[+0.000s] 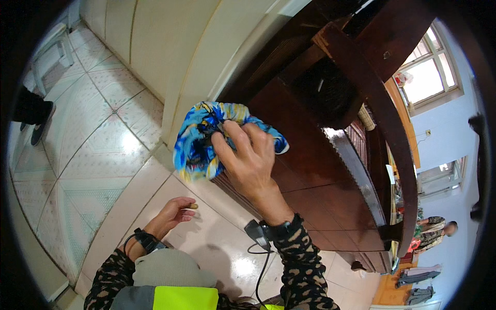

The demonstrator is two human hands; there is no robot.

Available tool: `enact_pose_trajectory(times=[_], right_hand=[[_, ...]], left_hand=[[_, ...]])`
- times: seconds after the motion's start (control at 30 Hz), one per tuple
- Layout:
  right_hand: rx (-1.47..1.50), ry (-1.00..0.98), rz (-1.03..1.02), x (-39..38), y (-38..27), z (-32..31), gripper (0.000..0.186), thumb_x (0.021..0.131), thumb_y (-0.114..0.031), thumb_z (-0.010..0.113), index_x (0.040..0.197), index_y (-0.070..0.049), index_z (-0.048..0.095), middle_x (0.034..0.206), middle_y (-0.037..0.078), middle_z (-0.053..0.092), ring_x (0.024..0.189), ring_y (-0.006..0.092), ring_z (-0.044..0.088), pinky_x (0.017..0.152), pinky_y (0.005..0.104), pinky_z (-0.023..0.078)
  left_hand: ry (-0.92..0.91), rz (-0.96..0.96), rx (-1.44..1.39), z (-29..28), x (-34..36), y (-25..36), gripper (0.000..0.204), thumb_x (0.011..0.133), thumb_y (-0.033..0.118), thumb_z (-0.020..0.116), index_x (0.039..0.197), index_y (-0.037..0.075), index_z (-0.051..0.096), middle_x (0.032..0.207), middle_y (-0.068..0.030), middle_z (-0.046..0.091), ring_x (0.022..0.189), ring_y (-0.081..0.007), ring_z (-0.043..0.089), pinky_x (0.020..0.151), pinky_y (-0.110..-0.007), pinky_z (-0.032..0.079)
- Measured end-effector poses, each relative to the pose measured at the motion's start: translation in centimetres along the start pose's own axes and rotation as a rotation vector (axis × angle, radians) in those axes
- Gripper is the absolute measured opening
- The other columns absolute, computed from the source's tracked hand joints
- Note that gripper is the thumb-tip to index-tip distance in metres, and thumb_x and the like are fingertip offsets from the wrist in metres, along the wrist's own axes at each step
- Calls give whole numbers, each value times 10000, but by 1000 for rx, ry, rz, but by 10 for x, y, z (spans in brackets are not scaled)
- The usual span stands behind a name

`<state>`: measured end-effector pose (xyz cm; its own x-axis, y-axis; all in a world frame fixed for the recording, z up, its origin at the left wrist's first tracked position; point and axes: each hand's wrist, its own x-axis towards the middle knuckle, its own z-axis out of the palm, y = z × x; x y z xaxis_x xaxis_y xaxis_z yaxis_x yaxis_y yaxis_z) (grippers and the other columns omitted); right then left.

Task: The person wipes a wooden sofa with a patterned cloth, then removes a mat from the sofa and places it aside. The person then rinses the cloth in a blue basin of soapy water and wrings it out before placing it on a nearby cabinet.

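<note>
My right hand (245, 160) grips a crumpled blue, yellow and white patterned cloth (199, 137), held up beside the dark wooden furniture (294, 170) and a cream door frame (183, 77); whether the cloth touches either is unclear. My left hand (174, 211) is lower, over the pale floor tiles, fingers curled on a small yellowish object (194, 206) that is too small to make out.
Patterned tiles (93, 155) spread left, where another person's leg and dark shoe (41, 124) show beside a metal frame (62, 49). A curved wooden rail (398, 144) arches along the furniture. At far right are another person (434, 232), windows (429, 62) and hanging clothes (418, 276).
</note>
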<state>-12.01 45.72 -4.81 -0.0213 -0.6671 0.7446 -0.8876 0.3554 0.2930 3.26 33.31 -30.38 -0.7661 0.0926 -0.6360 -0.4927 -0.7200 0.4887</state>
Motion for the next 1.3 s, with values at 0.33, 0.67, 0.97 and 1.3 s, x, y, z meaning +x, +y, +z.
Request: enact_pose_trajectory(times=[0.33, 0.67, 0.97, 1.3], right_hand=[[-210, -177, -7, 6, 38, -67, 298, 709, -139, 682, 1003, -145, 631, 1149, 48, 592, 1026, 255, 555, 809, 383, 422], [51, -234, 372, 20, 84, -108, 424, 655, -29, 716, 1057, -63, 586, 1136, 177, 586, 912, 368, 629, 698, 432, 534], [53, -282, 771, -64, 114, -162, 490, 679, 34, 576, 1161, -40, 625, 1004, 262, 644, 917, 424, 623, 812, 462, 513], [-513, -281, 792, -205, 117, -305, 590, 562, 77, 594, 1134, -57, 644, 1139, 220, 611, 1067, 440, 537, 866, 456, 470]], left_hand=[[-25, -35, -30, -4, 9, 1, 181, 946, 171, 508, 1039, 66, 622, 947, -70, 666, 719, -154, 638, 607, -293, 535], [-9, -83, 79, -7, 25, -14, 241, 917, 215, 544, 1092, 59, 601, 943, -67, 662, 686, -168, 612, 600, -311, 517], [-46, -58, 226, 5, 30, -12, 257, 902, 266, 589, 1097, 98, 606, 969, -43, 641, 724, -143, 593, 627, -292, 497], [-101, -58, 459, 33, 28, 5, 319, 836, 312, 655, 1100, 139, 608, 957, -1, 627, 772, -136, 547, 669, -299, 447]])
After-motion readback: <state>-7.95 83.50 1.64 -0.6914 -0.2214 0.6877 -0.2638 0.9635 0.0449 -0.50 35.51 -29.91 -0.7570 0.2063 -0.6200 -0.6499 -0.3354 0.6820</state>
